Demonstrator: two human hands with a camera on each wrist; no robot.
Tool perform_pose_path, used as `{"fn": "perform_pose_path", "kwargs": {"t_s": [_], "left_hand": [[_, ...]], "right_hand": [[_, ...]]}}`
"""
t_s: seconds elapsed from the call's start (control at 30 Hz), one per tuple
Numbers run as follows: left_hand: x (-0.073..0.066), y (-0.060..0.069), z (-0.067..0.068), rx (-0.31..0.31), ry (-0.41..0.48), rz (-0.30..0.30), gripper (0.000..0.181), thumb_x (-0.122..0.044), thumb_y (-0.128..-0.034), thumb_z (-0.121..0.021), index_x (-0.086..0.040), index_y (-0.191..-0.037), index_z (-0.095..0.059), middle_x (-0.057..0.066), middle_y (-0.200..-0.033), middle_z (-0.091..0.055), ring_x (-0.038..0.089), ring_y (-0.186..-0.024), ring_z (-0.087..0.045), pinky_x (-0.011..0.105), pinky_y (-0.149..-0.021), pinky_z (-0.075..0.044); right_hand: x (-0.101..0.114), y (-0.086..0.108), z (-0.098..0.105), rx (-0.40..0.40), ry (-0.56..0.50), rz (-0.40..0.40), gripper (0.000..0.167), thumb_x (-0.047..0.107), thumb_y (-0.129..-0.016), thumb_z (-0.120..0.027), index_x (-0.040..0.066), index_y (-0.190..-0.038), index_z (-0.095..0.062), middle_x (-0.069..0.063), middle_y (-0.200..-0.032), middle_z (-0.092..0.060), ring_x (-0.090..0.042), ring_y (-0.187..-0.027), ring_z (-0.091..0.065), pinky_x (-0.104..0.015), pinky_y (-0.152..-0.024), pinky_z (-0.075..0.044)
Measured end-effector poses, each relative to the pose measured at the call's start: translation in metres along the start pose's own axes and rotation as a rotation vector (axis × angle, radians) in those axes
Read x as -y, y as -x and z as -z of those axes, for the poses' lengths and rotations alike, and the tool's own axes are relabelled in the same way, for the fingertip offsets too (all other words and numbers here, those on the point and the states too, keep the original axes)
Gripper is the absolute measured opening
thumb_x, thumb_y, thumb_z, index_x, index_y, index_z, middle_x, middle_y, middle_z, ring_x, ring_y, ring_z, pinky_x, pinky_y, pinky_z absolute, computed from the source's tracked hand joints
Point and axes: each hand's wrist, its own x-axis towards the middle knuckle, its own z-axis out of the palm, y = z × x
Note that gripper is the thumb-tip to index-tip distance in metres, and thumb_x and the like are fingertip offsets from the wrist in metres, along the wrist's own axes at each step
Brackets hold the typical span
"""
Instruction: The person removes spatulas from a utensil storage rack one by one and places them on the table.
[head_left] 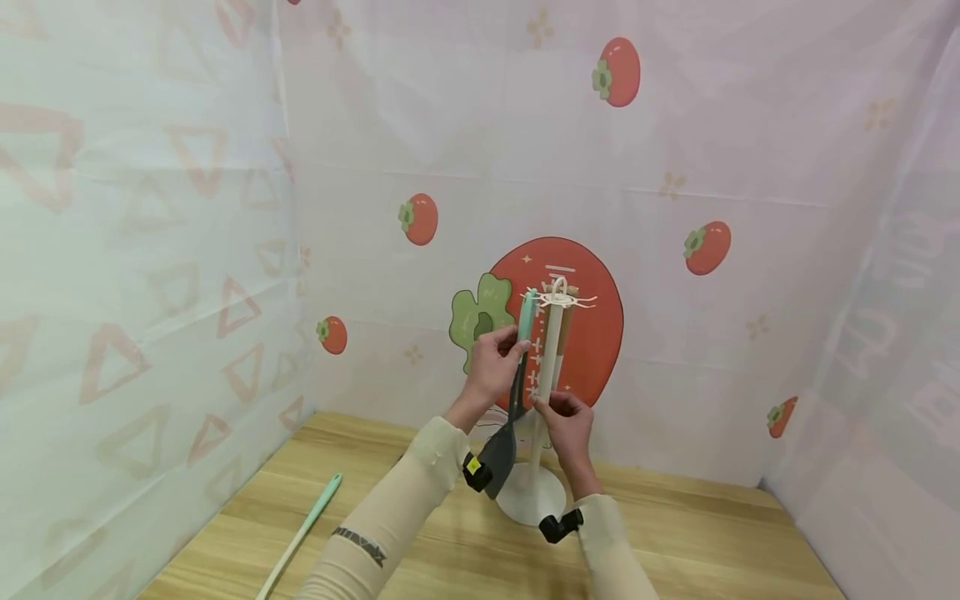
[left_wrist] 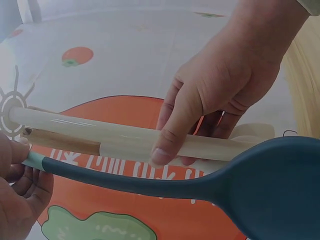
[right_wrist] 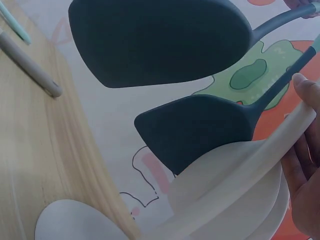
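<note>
A white utensil stand [head_left: 531, 492] with a ring of hooks [head_left: 558, 300] at its top stands on the table. My right hand [head_left: 568, 423] grips its pole [left_wrist: 130, 131] around mid-height. My left hand [head_left: 495, 362] pinches the mint handle [head_left: 527, 315] of a dark spatula [left_wrist: 280, 185], whose top is at the hooks; whether it hangs on one cannot be told. In the right wrist view a second dark spatula [right_wrist: 200, 127] is behind the first one [right_wrist: 160, 40]. A wooden-handled utensil [left_wrist: 65, 140] and pale utensil heads [right_wrist: 250, 200] are beside the pole.
A long utensil with a mint handle [head_left: 324, 498] lies on the wooden table [head_left: 705, 533] at the left. A grey handle [right_wrist: 31, 65] also lies there in the right wrist view. Printed cloth [head_left: 750, 142] surrounds the table at the back and sides.
</note>
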Motion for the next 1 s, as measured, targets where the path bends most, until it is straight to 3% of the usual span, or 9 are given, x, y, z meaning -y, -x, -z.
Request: {"fn": "perform_pose_path", "kwargs": {"t_s": [0.23, 0.47, 0.7, 1.0], "left_hand": [[-0.003, -0.002, 0.003, -0.009, -0.012, 0.003, 0.023, -0.011, -0.1013, -0.063, 0.000, -0.120, -0.071, 0.017, -0.101, -0.073, 0.040, -0.095, -0.071, 0.030, -0.069, -0.058], [-0.006, -0.003, 0.005, -0.013, -0.026, 0.022, 0.024, -0.011, -0.1015, -0.063, -0.001, -0.122, -0.071, 0.017, -0.103, -0.073, 0.037, -0.095, -0.071, 0.031, -0.071, -0.059], [-0.007, -0.003, 0.007, -0.011, -0.023, 0.009, 0.025, -0.010, -0.1007, -0.064, 0.001, -0.122, -0.071, 0.019, -0.103, -0.073, 0.036, -0.095, -0.071, 0.033, -0.073, -0.059], [-0.010, -0.004, 0.013, -0.035, -0.032, -0.007, 0.022, -0.011, -0.1010, -0.064, 0.002, -0.115, -0.072, 0.017, -0.097, -0.073, 0.034, -0.089, -0.069, 0.027, -0.068, -0.055]], "right_hand": [[0.005, 0.001, 0.002, 0.037, 0.009, -0.027, 0.028, 0.013, -0.082, -0.086, -0.006, -0.098, -0.074, 0.003, -0.078, -0.066, -0.009, -0.074, -0.061, -0.021, -0.062, -0.051], [0.038, 0.014, 0.003, 0.059, 0.038, -0.010, 0.025, 0.007, -0.084, -0.083, -0.010, -0.097, -0.072, -0.001, -0.079, -0.066, -0.010, -0.073, -0.060, -0.022, -0.062, -0.051], [0.040, 0.014, 0.004, 0.060, 0.028, -0.004, 0.027, 0.010, -0.083, -0.084, -0.009, -0.098, -0.072, -0.003, -0.080, -0.066, -0.011, -0.074, -0.060, -0.022, -0.062, -0.051], [0.039, 0.015, 0.004, 0.063, 0.048, -0.015, 0.027, 0.011, -0.083, -0.085, -0.008, -0.098, -0.072, -0.003, -0.081, -0.066, -0.011, -0.074, -0.059, -0.023, -0.062, -0.051]]}}
